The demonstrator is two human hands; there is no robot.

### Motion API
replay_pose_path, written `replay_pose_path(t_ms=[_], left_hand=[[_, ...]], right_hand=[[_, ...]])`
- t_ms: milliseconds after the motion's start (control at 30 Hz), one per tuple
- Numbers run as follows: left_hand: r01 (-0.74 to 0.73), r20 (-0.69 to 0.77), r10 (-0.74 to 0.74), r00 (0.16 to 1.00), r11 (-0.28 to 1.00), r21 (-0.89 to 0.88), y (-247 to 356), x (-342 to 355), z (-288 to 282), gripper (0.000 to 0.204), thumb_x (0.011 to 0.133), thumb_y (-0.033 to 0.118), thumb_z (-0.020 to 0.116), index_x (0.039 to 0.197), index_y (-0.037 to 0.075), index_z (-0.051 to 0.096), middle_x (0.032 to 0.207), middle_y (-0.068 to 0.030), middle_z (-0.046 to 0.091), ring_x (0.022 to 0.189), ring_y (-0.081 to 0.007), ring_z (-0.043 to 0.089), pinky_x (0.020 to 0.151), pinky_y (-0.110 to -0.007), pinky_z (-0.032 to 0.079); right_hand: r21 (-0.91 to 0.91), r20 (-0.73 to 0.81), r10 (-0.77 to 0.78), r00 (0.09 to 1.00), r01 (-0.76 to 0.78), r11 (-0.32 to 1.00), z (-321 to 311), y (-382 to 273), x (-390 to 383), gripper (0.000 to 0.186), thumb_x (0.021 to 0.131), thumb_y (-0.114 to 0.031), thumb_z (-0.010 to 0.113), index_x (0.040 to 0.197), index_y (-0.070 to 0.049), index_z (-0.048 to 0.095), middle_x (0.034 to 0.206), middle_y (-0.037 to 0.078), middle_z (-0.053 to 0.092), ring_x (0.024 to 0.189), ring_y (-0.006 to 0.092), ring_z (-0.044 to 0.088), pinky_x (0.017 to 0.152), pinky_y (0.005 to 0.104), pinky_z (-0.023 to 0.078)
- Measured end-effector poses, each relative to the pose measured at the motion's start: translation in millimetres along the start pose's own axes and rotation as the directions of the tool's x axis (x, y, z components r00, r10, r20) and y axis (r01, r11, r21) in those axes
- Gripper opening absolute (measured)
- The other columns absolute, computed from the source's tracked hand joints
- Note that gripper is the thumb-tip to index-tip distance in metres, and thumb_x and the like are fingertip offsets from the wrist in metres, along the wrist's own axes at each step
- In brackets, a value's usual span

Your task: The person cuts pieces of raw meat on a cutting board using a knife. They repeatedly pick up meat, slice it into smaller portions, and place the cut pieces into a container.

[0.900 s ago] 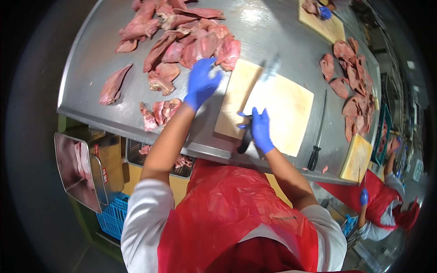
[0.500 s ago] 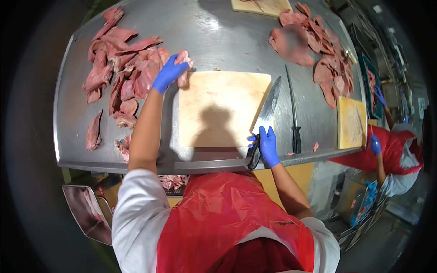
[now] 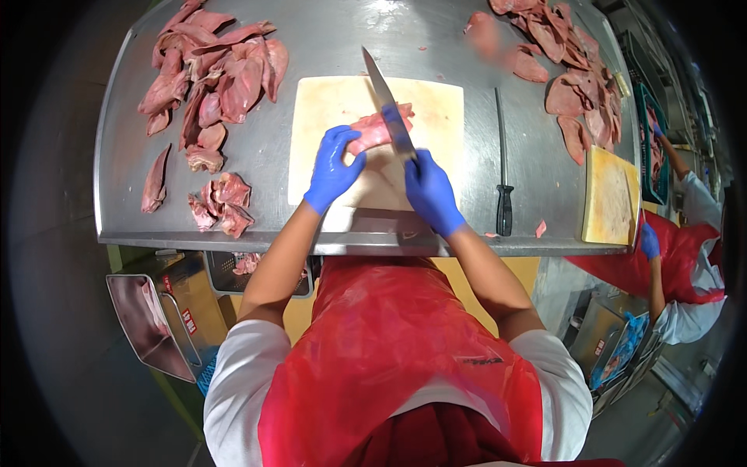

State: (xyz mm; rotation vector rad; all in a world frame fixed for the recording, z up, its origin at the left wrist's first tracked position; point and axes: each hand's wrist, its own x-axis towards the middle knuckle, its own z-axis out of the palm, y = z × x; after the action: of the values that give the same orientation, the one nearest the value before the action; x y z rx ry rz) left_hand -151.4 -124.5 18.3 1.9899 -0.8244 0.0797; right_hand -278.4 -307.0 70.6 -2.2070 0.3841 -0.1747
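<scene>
Knife point(image 3: 383, 92) over meat piece point(image 3: 369, 138), tip pointing away

Its long axis slants away and leftward from the right hand point(image 3: 430, 191), clasped around its near end. Beneath, the meat piece lies on the cutting board point(image 3: 315, 101), running near-left to far-right, its near end gripped by the left hand point(image 3: 334, 167).

The person's left hand point(image 3: 334, 167), gloved in blue, rests on the near left end of a pink piece of meat point(image 3: 370, 134) on a pale cutting board point(image 3: 313, 109). The right hand point(image 3: 432, 191), gloved alike, grips a knife point(image 3: 381, 89), its blade slanting over the meat's right part, tip toward the far left. On the steel table point(image 3: 120, 167), a meat pile point(image 3: 243, 87) lies left of the board, with small trimmings point(image 3: 224, 204) nearer. To the right lie a black-handled sharpening rod point(image 3: 504, 210), then flatter meat slices point(image 3: 574, 92) and, nearer, a yellowish board point(image 3: 607, 202).
</scene>
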Motion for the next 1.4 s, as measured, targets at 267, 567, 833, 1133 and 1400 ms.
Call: replay_pose_path(t_ms=[267,567,833,1133,1400], left_hand=[[0.147,0.101,-0.139,0.985,0.986,-0.083,-4.1,11.4,22.2,0.03,0.075,0.012,0.07,0.103,0.007,0.062,0.096,-0.0149,0.06,0.088,-0.0334,0.061,0.077,-0.039,0.052],[0.058,0.069,-0.061,0.996,0.998,0.036,-17.9,34.5,28.2,0.025,0.072,0.023,0.068,0.095,0.012,0.069,0.085,-0.0137,0.058,0.08,-0.0335,0.062,0.071,-0.045,0.053],[0.067,0.195,-0.074,0.978,0.997,0.044,-2.5,47.1,32.2,0.026,0.074,0.015,0.071,0.099,0.01,0.065,0.089,-0.0124,0.058,0.082,-0.0313,0.061,0.072,-0.043,0.052],[0.058,0.002,-0.059,0.998,0.982,-0.18,-62.3,72.1,27.5,0.036,0.07,0.021,0.073,0.103,0.007,0.064,0.098,-0.0145,0.063,0.09,-0.035,0.059,0.081,-0.043,0.051],[0.21,-0.167,-0.193,0.967,0.973,0.095,-22.5,-7.3,-0.2,0.062,0.067,0.016,0.074,0.125,0.003,0.054,0.11,-0.0203,0.062,0.101,-0.0403,0.059,0.088,-0.049,0.049]], right_hand=[[-0.493,0.172,0.25,0.953,-0.136,0.859,-1.4,-14.2,-32.7,0.016,0.093,-0.012,0.048,0.104,-0.001,0.047,0.08,0.026,0.064,0.073,0.045,0.064,0.065,0.0539,0.051],[-0.51,0.179,0.31,0.934,-0.181,0.841,-14.8,-45.3,-42.9,0.022,0.092,-0.012,0.051,0.109,0.0,0.046,0.08,0.027,0.064,0.077,0.0458,0.064,0.068,0.0562,0.049],[-0.415,0.106,0.206,0.973,-0.145,0.898,36.8,11.3,47.4,0.027,0.1,-0.019,0.037,0.117,-0.002,0.049,0.089,0.026,0.066,0.082,0.044,0.065,0.072,0.0537,0.052],[-0.115,0.243,0.209,0.947,-0.186,0.976,-49.0,34.5,-109.2,0.025,0.097,-0.023,0.053,0.106,0.0,0.051,0.083,0.03,0.063,0.078,0.0498,0.062,0.069,0.0544,0.048],[0.162,0.079,0.315,0.946,-0.324,0.932,-85.9,42.1,40.4,0.026,0.098,-0.024,0.055,0.092,0.002,0.056,0.076,0.013,0.06,0.067,0.0223,0.058,0.063,0.0383,0.047]])
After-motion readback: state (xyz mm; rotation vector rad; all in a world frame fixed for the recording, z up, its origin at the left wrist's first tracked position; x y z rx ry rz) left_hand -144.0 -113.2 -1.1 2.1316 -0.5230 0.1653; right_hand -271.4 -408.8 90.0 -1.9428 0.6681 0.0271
